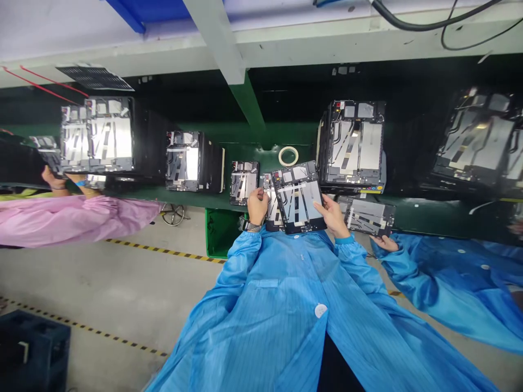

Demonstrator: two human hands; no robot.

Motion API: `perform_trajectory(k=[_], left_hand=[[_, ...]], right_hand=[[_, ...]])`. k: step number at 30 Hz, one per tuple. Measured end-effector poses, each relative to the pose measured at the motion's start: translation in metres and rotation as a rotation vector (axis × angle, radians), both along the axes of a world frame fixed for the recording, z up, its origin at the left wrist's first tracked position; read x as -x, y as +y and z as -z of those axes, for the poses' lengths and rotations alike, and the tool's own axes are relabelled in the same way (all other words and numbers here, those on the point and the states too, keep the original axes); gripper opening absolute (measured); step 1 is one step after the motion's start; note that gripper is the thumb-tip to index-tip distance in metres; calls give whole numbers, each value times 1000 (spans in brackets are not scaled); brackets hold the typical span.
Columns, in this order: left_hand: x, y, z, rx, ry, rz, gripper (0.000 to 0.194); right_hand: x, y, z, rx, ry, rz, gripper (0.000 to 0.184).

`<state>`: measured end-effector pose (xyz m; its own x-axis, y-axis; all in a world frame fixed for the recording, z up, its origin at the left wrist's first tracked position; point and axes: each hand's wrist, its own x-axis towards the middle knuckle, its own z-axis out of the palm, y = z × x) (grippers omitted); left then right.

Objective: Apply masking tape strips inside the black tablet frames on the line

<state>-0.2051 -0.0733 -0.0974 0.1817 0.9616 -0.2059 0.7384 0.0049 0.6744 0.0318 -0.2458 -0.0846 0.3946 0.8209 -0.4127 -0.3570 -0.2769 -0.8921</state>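
Observation:
In front of my body, an opened tablet [301, 202] with its silver battery plates and black cables showing lies tilted, partly over a second opened tablet [273, 209]. My right hand [333, 215] grips the upper tablet by its right edge, thumb on its face. On the left, my left hand [257, 206] has curled fingers pinched at the left edge of the second tablet; its fingertips are partly hidden. Just beyond that hand, another opened tablet [244, 182] lies on the green bench [267, 155].
Tablet stacks stand on the bench at left [183, 163] and right [353, 144], beside a tape roll [288, 156]. A green bin [220, 234] is below the edge. A co-worker's hand [384, 243] at right holds a tablet [365, 215]; a pink-sleeved person [77, 218] works at left.

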Motion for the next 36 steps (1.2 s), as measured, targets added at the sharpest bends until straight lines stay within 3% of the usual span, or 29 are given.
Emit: perform_trajectory(k=[10,21,26,31,36], left_hand=[[-8,10,3,3,119,3,18],[-16,22,-13,44,249,70,10],[4,17,-12,114,50,107,19],[36,-7,-6,197,-233,78,37],[40,-29,-7,258,-358,49,39]], right_hand=[[11,-4,2,14,22,-37,70],[26,-7,2,40,-29,27,71],[47,2,2,59,-20,58,68],[79,13,9,83,-26,75,64],[93,14,21,125,-304,101,61]])
